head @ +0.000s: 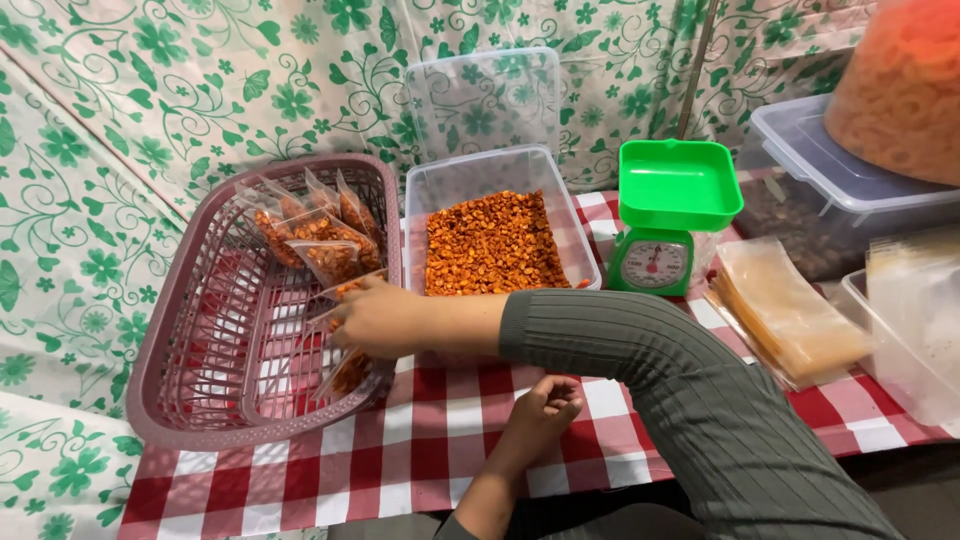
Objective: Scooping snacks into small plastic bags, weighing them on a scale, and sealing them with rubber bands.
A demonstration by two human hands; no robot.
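Observation:
My right hand (pixel 378 317) reaches across into a maroon plastic basket (pixel 160 400) and is shut on a small clear packet of orange snack (pixel 345 372) just inside the basket's right wall. Several more filled packets (pixel 318 232) lean at the basket's far end. My left hand (pixel 546 404) rests on the red-and-white checked tablecloth (pixel 420 450) below my right forearm, fingers curled shut with nothing seen in them. Right of the basket stands a clear tub (pixel 480 170) holding loose orange snack (pixel 492 245).
The tub's clear lid (pixel 485 100) leans on the floral backdrop. A green kitchen scale (pixel 675 215) stands right of the tub. Further right lie a stack of empty plastic bags (pixel 790 310), a lidded box (pixel 830 190), a big bag of orange snack (pixel 900 90) and another clear tub (pixel 915 340).

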